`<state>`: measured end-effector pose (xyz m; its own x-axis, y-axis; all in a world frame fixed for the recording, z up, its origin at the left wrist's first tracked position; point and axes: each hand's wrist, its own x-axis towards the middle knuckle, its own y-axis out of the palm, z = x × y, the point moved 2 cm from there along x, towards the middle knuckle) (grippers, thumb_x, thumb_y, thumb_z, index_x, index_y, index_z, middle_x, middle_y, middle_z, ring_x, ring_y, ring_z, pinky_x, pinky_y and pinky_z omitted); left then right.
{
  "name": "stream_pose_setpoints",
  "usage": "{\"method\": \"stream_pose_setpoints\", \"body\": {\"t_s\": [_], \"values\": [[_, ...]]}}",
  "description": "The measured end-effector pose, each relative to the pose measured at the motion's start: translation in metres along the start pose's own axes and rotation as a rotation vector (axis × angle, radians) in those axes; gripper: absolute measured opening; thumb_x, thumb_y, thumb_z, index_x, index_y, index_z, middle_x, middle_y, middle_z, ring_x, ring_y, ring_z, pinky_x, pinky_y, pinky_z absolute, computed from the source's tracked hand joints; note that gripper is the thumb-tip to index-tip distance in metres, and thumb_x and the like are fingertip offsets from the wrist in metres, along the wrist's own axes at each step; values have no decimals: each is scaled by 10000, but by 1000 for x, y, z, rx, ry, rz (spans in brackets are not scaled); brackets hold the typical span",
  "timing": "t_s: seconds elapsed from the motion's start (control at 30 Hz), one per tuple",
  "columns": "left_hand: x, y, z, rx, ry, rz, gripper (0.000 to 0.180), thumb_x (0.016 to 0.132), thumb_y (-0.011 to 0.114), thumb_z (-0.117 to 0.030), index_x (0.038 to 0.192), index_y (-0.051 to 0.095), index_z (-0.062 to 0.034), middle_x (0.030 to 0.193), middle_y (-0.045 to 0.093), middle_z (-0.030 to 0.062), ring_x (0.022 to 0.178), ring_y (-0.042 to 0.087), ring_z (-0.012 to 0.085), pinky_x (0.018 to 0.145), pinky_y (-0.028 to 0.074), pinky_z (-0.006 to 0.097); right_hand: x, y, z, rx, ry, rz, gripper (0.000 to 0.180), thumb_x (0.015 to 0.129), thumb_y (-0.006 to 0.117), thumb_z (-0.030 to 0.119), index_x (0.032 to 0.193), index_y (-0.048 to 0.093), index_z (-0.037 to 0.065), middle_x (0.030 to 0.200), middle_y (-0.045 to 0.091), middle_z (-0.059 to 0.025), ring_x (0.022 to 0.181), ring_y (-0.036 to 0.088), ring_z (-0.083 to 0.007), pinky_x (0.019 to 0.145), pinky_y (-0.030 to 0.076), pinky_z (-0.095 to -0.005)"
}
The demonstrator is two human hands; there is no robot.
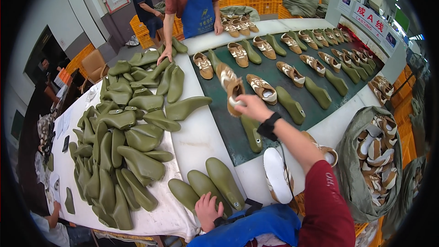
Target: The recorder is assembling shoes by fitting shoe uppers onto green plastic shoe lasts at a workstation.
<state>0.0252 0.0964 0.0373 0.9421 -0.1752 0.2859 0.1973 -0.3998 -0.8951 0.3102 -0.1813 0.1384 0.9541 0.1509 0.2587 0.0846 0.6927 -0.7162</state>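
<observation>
My right hand point(254, 108) grips a brown-and-white shoe upper point(230, 87) by its heel end, over the left part of the dark green conveyor belt point(211, 97). A green shoe last point(251, 132) lies on the belt just below it. Near the table's front edge, my left hand point(209, 210) rests with fingers stretched over the near end of a green last point(201, 183). Two more lasts lie beside that one, the right one point(224, 180) with a metal-ringed hole. A shoe with a white sole point(277, 174) lies near my right forearm.
A big heap of green lasts point(132, 142) covers the white-draped table at left. Across it, a person in a blue apron point(199, 13) touches the heap. Shoes point(263, 87) and lasts line the belt. At right, a sack point(347, 155) holds shoe uppers; orange crates point(265, 1) stand behind.
</observation>
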Motion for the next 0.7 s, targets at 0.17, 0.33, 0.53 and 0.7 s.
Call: {"method": "stream_pose_setpoints", "body": {"t_s": [0.17, 0.33, 0.53, 0.7], "values": [[-3, 3, 4, 7, -8, 44, 318, 695, 656, -283, 943, 625, -87, 1123, 580, 103, 1069, 509, 291, 881, 377, 421, 15, 126, -73, -270, 189, 220, 232, 769, 606, 217, 962, 654, 97, 919, 651, -161, 868, 622, -329, 777, 492, -429], [1, -14, -13, 13, -37, -12, 250, 791, 586, -114, 1031, 611, -49, 1088, 603, 148, 1007, 551, 337, 849, 441, 430, 21, 167, -102, -256, 151, 205, 300, 783, 554, 148, 1080, 598, 128, 1072, 590, -156, 934, 606, -329, 799, 493, -429], [-6, 0, 1, 42, -5, 34, 335, 674, 657, -289, 952, 625, -106, 1113, 588, 83, 1053, 526, 281, 870, 379, 415, -3, 107, -80, -501, 216, 197, 307, 776, 618, 250, 1039, 586, 95, 971, 602, -152, 840, 634, -327, 699, 514, -424], [-6, -1, 5, 15, -21, 27, 306, 689, 657, -281, 936, 630, -103, 1112, 592, 77, 1060, 522, 271, 872, 380, 410, -72, 71, -72, -637, 364, 591, 735, 755, 672, 397, 1299, 393, -11, 890, 665, -151, 850, 651, -283, 704, 519, -379]]}}
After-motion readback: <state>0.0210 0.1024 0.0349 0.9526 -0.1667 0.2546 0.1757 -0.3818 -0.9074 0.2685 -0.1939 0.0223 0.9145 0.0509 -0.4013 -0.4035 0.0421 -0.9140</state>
